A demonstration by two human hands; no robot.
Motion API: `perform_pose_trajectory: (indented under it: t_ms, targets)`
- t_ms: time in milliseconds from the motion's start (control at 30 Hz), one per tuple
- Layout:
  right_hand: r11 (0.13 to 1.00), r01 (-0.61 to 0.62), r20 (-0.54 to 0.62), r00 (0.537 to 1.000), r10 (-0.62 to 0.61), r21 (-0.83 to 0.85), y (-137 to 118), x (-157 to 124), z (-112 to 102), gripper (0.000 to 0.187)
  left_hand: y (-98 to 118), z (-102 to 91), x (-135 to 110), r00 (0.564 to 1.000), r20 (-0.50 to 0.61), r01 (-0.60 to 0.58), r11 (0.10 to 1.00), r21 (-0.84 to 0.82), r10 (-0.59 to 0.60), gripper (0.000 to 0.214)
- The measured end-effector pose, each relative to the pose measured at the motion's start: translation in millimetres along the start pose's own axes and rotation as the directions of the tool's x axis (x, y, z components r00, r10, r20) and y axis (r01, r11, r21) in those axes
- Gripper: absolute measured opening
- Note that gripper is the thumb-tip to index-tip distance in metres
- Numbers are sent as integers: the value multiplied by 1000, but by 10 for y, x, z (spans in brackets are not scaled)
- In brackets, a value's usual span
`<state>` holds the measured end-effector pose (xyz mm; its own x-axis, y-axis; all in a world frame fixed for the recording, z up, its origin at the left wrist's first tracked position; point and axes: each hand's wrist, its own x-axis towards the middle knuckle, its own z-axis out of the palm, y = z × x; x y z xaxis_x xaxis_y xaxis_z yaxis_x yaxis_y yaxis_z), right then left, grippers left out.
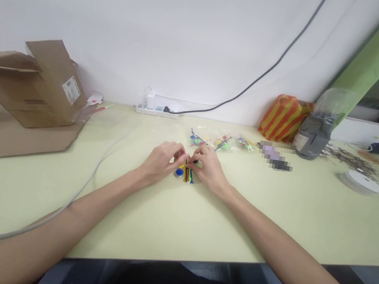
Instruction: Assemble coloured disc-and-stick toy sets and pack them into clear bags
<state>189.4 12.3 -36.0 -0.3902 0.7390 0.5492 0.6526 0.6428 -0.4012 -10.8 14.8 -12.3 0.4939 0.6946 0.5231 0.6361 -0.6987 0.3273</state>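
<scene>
My left hand (164, 161) and my right hand (209, 166) meet over a small group of coloured plastic pieces at the middle of the table. The fingers of both hands are bent and drawn together, and whatever lies between the tips is too small and covered to name. Thin coloured sticks (189, 175) in red, green, blue and black lie side by side below the fingertips. A round piece with a blue top (179, 173) sits just left of them. Bits of yellow and red show by my left fingertips, and something dark shows at my right fingers.
Clear bags of coloured plastic parts (223, 141) lie behind my hands. A cardboard box (50, 91) stands left; a grey cable (88, 179) crosses my left forearm. A power strip (156, 111) sits by the wall. Rightward are a striped bag (283, 118), phone (273, 156) and white spool (363, 181).
</scene>
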Motion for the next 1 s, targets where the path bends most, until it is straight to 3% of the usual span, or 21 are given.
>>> perform_pose_trajectory:
  t_ms: [67, 167, 300, 400, 667, 1000]
  targets:
    - [1000, -4, -20, 1000, 4, 13, -10, 2, -19, 4, -1, -1, 0, 1000, 0, -4, 1000, -5, 4, 26]
    - [999, -10, -80, 997, 13, 48, -62, 5, -84, 16, 1, 4, 0, 1000, -15, -8, 1000, -10, 8, 27]
    - [989, 12, -145, 989, 9, 144, -154, 7, -172, 15, 15, 11, 0, 1000, -15, -3, 999, -38, 2, 26]
    - [989, 13, -111, 994, 3, 148, -161, 5, -173, 16, 24, 11, -2, 1000, -2, -24, 998, -57, 23, 26]
    - [997, -68, 34, 997, 69, -35, -25, 24, -33, 11, 12, 9, 0, 1000, -26, 1, 999, -35, -2, 18]
    - [995, -79, 41, 996, 82, -64, -80, 24, -25, 11, 8, 11, 6, 999, -36, -13, 999, -31, 12, 16]
